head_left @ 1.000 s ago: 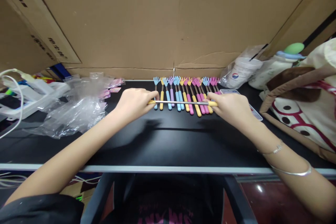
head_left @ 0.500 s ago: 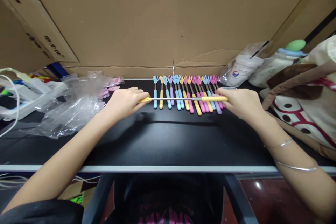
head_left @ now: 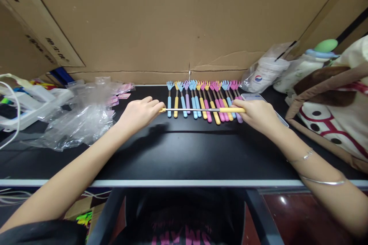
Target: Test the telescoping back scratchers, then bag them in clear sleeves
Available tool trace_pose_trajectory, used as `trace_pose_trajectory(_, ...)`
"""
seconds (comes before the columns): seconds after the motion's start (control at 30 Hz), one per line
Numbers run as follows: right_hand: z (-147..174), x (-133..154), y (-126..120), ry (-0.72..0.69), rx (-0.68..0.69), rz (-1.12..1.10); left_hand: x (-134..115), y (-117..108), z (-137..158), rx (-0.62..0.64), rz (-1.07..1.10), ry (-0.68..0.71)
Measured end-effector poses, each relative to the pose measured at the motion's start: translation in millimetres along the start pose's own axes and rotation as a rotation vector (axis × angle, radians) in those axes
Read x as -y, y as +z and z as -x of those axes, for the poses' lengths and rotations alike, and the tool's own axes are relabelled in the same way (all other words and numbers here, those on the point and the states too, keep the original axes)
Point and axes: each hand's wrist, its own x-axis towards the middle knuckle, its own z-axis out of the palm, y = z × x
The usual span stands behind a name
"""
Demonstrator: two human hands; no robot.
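A yellow telescopic back scratcher (head_left: 229, 110) is stretched level between my hands, its metal rod drawn out above the black table. My left hand (head_left: 141, 114) is closed round the head end, so the claw is mostly hidden. On the other end, my right hand (head_left: 253, 113) grips the yellow handle. Just behind the rod, several back scratchers (head_left: 197, 101) in blue, yellow, purple and pink lie side by side in a row, claws toward the cardboard wall and handles toward me.
Crumpled clear plastic bags (head_left: 83, 111) lie left, beside a white tray (head_left: 37, 107). On the right are a phone (head_left: 283, 120) partly behind my hand, a bagged Pepsi cup (head_left: 263, 76), a bottle (head_left: 304, 69) and a cloth bag (head_left: 342, 115). A cardboard wall (head_left: 161, 23) closes off the back.
My right hand has shifted slightly left and down with the handle, so the span between my hands is a little shorter. More of the phone shows. The row has not changed.
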Motion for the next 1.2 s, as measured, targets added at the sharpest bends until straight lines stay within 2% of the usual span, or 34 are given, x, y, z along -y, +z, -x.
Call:
trace_pose_trajectory(0.23,-2.0,-3.9,10.7,-0.044,-0.079,-0.031,-8.4,-6.2,-3.7,0.11,0.023,-0.036)
trace_pose_trajectory(0.4,-1.9,-3.5,14.2,-0.05,-0.166,-0.043,-10.2,-9.9,-4.0,0.096,0.052,-0.089)
trace_pose_trajectory(0.73,1.7,2.2,10.6,-0.024,-0.161,0.011,-18.4,-8.4,-2.6,0.122,0.079,-0.127)
trace_pose_trajectory(0.93,2.7,0.4,11.6,-0.102,-0.135,0.049,-15.8,-8.9,-2.3,0.196,0.069,-0.064)
trace_pose_trajectory(1.1,4.9,3.8,7.0,-0.104,-0.161,0.091,-20.6,-0.2,-1.5,0.233,0.17,0.008)
trace_pose_trajectory(1.2,6.1,7.1,4.9,-0.09,-0.182,0.112,-24.4,3.1,-1.2,0.236,0.204,-0.003)
